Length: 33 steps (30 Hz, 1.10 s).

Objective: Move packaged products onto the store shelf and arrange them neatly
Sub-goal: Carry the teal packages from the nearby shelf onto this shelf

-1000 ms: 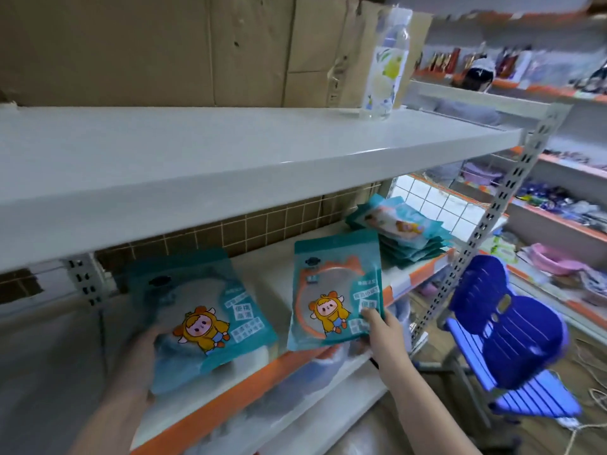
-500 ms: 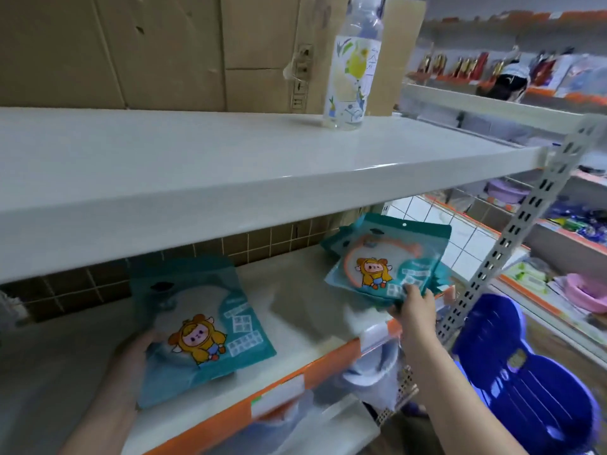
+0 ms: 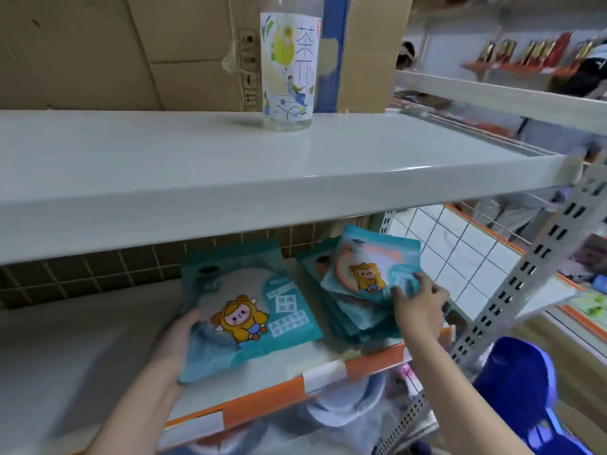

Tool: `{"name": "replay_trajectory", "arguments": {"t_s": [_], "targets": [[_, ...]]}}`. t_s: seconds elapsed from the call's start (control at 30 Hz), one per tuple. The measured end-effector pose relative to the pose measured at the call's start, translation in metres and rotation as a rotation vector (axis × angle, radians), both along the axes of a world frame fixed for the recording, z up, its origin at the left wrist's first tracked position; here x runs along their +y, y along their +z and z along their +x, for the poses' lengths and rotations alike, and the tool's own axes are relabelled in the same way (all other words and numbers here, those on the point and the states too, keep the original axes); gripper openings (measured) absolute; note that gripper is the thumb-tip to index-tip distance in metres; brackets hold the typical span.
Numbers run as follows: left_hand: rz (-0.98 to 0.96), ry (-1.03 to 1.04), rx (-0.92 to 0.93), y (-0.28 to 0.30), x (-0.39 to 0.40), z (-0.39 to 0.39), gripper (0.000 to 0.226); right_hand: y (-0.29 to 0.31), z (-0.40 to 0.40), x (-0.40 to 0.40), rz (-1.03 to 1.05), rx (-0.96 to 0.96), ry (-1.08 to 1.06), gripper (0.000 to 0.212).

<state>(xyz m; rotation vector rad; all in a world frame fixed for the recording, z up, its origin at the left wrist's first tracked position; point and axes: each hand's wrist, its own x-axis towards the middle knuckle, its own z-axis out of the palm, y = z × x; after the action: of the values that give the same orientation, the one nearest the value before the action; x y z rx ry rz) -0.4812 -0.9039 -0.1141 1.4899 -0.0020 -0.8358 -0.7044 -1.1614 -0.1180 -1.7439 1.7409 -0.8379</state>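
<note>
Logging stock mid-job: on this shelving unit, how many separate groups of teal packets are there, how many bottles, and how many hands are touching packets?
Teal packet groups: 2, the packet under the left hand and the stack under the right hand; stack depth unclear
Bottles: 1, the tea bottle on the upper shelf
Hands on packets: 2
Total: 5

You have one teal packet [image 3: 249,310] with a yellow cartoon animal lying flat near the front of the lower shelf [image 3: 328,359], and beside it to the right a loose stack of teal packets [image 3: 358,300], the top one tilted
</note>
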Motion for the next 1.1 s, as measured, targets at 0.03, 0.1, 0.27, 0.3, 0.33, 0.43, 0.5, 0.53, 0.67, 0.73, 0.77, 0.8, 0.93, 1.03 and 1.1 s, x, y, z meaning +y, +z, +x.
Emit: {"name": "replay_trajectory", "arguments": {"t_s": [0.03, 0.1, 0.27, 0.3, 0.33, 0.43, 0.5, 0.53, 0.67, 0.73, 0.77, 0.8, 0.93, 1.03, 1.1], "targets": [[-0.030, -0.031, -0.019, 0.005, -0.011, -0.006, 0.025, -0.002, -0.004, -0.004, -0.013, 0.078, 0.025, 0.043], [-0.070, -0.069, -0.092, 0.018, -0.036, -0.020, 0.019, -0.005, -0.011, -0.011, -0.043, 0.235, 0.081, 0.034], [-0.111, -0.170, -0.141, 0.035, -0.109, -0.043, 0.012, -0.010, -0.026, -0.023, -0.056, 0.311, 0.180, 0.034], [-0.121, -0.177, -0.122, 0.037, -0.125, -0.050, 0.013, -0.010, -0.028, -0.024, -0.054, 0.305, 0.195, 0.035], [-0.128, -0.192, -0.124, 0.040, -0.139, -0.058, 0.014, -0.012, -0.030, -0.024, -0.052, 0.292, 0.207, 0.038], [-0.135, -0.231, -0.240, 0.029, -0.178, -0.077, 0.008, -0.015, -0.036, -0.018, -0.008, 0.137, 0.214, 0.053], [0.082, -0.275, -0.514, 0.014, -0.198, -0.083, 0.022, -0.016, -0.041, -0.017, 0.016, -0.001, 0.185, 0.055], [0.268, -0.337, -0.685, 0.006, -0.204, -0.085, 0.039, -0.016, -0.043, -0.017, 0.012, -0.032, 0.172, 0.052], [0.450, -0.502, -0.729, -0.008, -0.207, -0.091, 0.089, -0.016, -0.050, -0.020, -0.015, -0.056, 0.151, 0.044], [0.364, -0.520, -0.634, -0.013, -0.202, -0.090, 0.094, -0.018, -0.051, -0.020, 0.011, -0.104, 0.145, 0.063], [0.308, -0.487, -0.576, -0.012, -0.199, -0.089, 0.095, -0.020, -0.052, -0.020, 0.006, -0.118, 0.138, 0.070], [0.257, -0.460, -0.523, -0.012, -0.195, -0.087, 0.090, -0.020, -0.052, -0.019, -0.009, -0.132, 0.136, 0.073], [0.181, -0.417, -0.572, -0.009, -0.163, -0.075, 0.028, -0.010, -0.044, -0.004, -0.191, 0.010, 0.062, 0.058], [0.151, -0.354, -0.677, -0.007, -0.124, -0.051, 0.016, -0.001, -0.024, 0.022, -0.341, 0.049, 0.095, 0.046], [0.144, -0.253, -0.727, -0.002, -0.091, -0.033, 0.013, 0.000, -0.004, 0.042, -0.381, 0.036, 0.203, 0.040]]}}
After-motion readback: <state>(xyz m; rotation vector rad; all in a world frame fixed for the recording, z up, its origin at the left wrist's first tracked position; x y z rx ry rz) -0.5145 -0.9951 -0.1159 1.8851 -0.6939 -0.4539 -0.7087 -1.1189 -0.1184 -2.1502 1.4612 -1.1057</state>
